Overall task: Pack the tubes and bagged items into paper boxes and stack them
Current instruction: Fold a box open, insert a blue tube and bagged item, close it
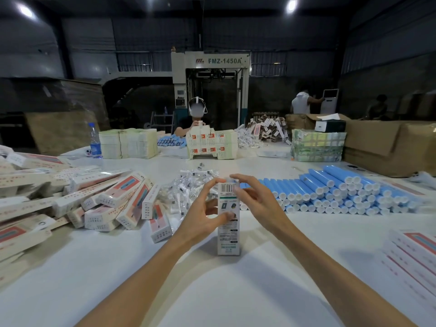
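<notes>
A tall white paper box (228, 234) with a barcode stands upright on the white table (212, 284) in front of me. My left hand (203, 213) grips its side, thumb across the front and fingertips at the top edge. My right hand (253, 199) has its fingertips at the box's top end, fingers bent over it. Behind lies a heap of clear bagged items (188, 187). A stacked bank of blue tubes (335, 194) with white caps lies to the right. Packed boxes (111, 204) are piled at the left.
Flat box blanks (415, 258) lie at the right edge. Across the table a person works behind stacks of cartons (211, 145), with bundled blanks (127, 142), a water bottle (95, 141), a wrapped bundle (317, 145) and large cardboard boxes (387, 142). A machine stands behind.
</notes>
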Demonstrator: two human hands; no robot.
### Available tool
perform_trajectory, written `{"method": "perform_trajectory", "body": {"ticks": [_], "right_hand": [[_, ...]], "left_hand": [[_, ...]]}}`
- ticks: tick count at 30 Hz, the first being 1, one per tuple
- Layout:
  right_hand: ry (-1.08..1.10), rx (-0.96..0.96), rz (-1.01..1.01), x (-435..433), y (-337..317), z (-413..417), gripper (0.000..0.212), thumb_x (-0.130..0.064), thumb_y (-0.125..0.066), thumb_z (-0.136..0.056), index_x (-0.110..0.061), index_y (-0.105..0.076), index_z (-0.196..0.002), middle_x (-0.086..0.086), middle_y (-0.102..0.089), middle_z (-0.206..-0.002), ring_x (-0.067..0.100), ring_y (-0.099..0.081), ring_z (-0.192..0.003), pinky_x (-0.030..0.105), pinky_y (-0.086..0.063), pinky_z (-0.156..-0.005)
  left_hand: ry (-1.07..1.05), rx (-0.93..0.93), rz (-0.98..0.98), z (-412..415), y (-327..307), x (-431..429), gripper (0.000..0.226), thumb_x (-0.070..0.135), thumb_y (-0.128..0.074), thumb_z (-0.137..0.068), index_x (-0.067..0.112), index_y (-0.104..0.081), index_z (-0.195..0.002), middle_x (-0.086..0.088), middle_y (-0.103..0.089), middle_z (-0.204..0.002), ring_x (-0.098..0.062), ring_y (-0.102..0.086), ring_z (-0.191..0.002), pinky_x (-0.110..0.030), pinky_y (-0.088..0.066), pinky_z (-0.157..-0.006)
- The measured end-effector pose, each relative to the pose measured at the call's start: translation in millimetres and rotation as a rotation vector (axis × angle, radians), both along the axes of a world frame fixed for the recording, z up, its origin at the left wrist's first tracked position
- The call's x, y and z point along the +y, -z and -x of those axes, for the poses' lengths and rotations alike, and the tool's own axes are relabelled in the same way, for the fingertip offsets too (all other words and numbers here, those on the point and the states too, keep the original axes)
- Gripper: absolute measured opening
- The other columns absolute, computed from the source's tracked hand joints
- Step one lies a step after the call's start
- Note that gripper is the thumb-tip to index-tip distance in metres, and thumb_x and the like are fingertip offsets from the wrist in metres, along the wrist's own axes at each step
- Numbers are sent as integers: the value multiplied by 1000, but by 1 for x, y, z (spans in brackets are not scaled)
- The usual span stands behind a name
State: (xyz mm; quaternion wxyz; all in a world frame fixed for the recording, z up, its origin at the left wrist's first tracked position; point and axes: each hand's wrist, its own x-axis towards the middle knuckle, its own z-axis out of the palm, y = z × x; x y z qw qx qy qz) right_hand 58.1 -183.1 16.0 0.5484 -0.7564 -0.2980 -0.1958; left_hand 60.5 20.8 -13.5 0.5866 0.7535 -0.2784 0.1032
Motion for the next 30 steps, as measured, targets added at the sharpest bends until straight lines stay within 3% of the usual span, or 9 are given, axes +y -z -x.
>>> {"method": "perform_trajectory", "body": {"ticks": [4,7,12,15,17,21,27,30], "right_hand": [[56,249,-330,8,-23,0,32,-44,-49,-110,-29,-63,-134,2,-80,-99,17,-78,-92,22,-59,-75],[26,469,-290,12,-41,-2,44,-48,-50,-108,-10,-73,-116,7,-81,-93,20,-78,-87,23,-58,-72],[-86,526,-313,8,-44,-7,41,-44,-63,-103,-8,-80,-110,17,-78,-103,25,-75,-91,35,-60,-84],[-143,558,-318,3,-43,-6,26,-38,-70,-98,-17,-83,-107,15,-79,-107,23,-77,-95,31,-62,-81],[-150,542,-278,2,-42,-5,19,-31,-70,-98,-23,-83,-110,13,-79,-109,23,-76,-100,29,-62,-80],[-170,541,-335,5,-41,-6,22,-22,-66,-99,-21,-81,-114,13,-77,-116,24,-73,-106,39,-61,-92],[-398,553,-503,11,-31,-8,31,-16,-67,-98,-21,-75,-127,12,-70,-135,19,-68,-111,37,-53,-100],[-389,552,-564,13,-30,-11,30,-11,-71,-94,-16,-76,-123,13,-71,-133,18,-72,-104,30,-58,-87]], "left_hand": [[-6,14,-11,1,-1,-1,83,27,-87,-90,49,-36,-152,13,-75,-127,-12,-73,-117,-35,-58,-93],[-6,11,-20,1,-2,-2,83,30,-87,-88,49,-37,-151,15,-74,-128,-11,-72,-119,-41,-56,-99],[2,17,-8,-1,-1,0,84,27,-87,-89,48,-35,-152,16,-75,-126,-11,-73,-117,-30,-54,-93],[1,15,-9,-1,-1,0,85,28,-87,-87,49,-36,-151,18,-73,-127,-12,-72,-117,-29,-55,-93],[-3,20,-8,-1,-1,0,86,30,-87,-86,50,-35,-151,16,-74,-127,-11,-72,-118,-29,-55,-93],[-8,27,-21,1,-2,-1,84,28,-86,-88,53,-35,-150,17,-74,-127,-10,-71,-119,-23,-55,-90],[17,28,-17,4,-2,2,83,21,-83,-91,48,-34,-152,11,-72,-132,-16,-71,-121,-40,-55,-98],[19,1,-30,5,-2,1,82,18,-80,-93,45,-32,-154,8,-73,-132,-18,-72,-121,-38,-55,-96]]}}
